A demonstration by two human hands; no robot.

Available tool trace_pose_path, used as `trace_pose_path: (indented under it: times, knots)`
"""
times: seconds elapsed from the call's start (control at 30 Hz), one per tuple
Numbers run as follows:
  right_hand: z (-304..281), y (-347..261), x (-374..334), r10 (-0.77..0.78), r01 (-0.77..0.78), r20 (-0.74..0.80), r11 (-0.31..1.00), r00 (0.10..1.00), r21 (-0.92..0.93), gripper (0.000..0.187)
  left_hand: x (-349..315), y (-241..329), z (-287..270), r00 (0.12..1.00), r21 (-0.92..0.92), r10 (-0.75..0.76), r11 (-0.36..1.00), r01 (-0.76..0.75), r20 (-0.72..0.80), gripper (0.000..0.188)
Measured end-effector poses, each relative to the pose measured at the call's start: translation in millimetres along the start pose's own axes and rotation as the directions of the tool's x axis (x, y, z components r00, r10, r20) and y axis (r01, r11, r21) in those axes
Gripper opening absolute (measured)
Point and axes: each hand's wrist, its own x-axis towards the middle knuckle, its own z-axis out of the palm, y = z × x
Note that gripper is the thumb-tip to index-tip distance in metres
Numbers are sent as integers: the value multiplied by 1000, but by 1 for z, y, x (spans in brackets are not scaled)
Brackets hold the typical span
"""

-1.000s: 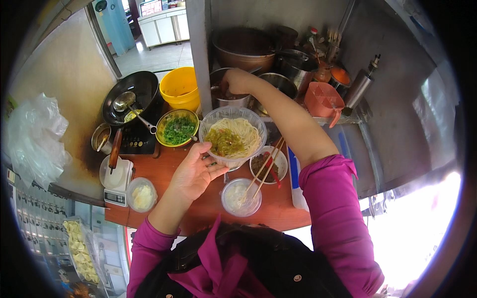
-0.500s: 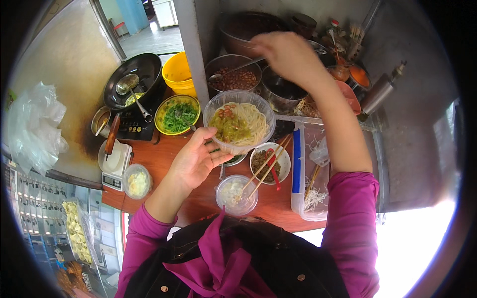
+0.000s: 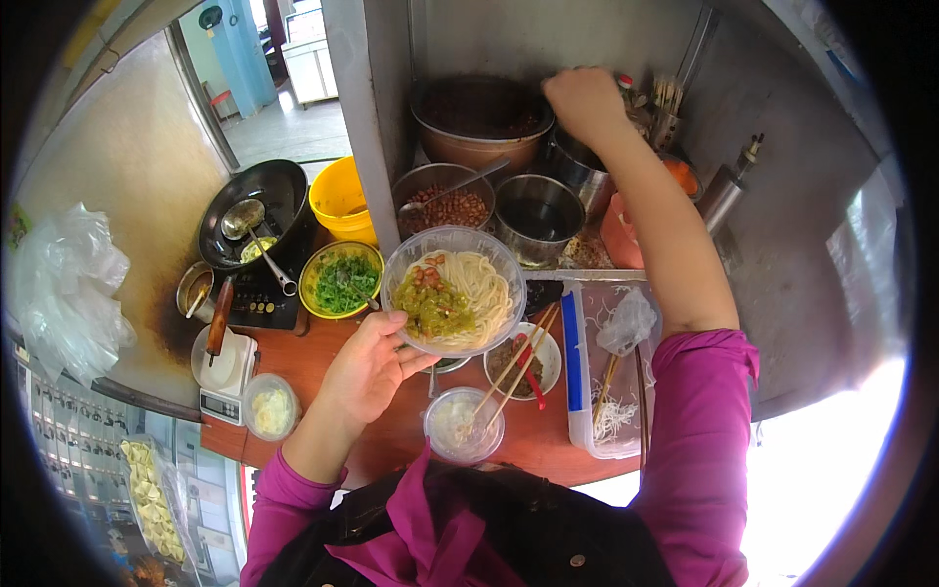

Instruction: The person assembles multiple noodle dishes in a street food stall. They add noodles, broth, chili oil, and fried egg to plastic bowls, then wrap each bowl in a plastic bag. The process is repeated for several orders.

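1. Left hand cupped under the near rim of a clear plastic bowl, thumb hooked over the edge, fingers half curled; bowl held up off the bench and loaded with pale noodles, chopped green pickle and a few peanuts.

2. Right hand stretched far forward and up past the bowl, closed loosely over a steel pot at the back; whatever is pinched inside the fist hidden from view, so grip contents impossible to tell.

3. Changed since half a second ago: right hand gone from above the peanut pan to the farther pot, while peanuts now sit on the noodles. Reads as one topping delivered and another seasoning being fetched; bowl apparently well along but not finished.

4. Between the two hands: peanut pan with a spoon handle leaning out, a dark-filled steel pot beside it, a large copper-coloured basin just left of the right hand.

5. Left of the left hand: green-rimmed bowl of chopped herbs, a black wok with ladle, a yellow bucket.

6. Below the held bowl, near the left wrist: small tub with chopsticks propped across it and a saucer of dark relish.
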Motion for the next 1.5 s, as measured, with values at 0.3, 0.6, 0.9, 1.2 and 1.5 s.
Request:
trace_pose_path:
  times: [0.3, 0.6, 0.9, 1.2, 1.5]
  knots:
    - [14, 15, -29, 289, -310, 112, 888, 951, 339, 24, -3, 10, 14, 998, -37, 56, 998, -55, 23, 42]
    - [30, 9, -61, 389, -391, 110, 781, 915, 488, 31, 11, 24, 38, 995, -11, 87, 996, -87, 38, 55]
    - [53, 26, -49, 329, -510, 398, 415, 856, 753, 38, 34, 35, 52, 994, 0, 99, 995, -99, 37, 68]
    - [8, 50, -93, 415, -417, 261, 347, 872, 840, 40, 75, 49, 70, 992, -49, 117, 992, -119, -47, 79]
    - [-73, 5, -189, 115, 48, -515, 955, 849, 292, 35, 93, 53, 69, 991, -108, 126, 985, -131, -48, 80]
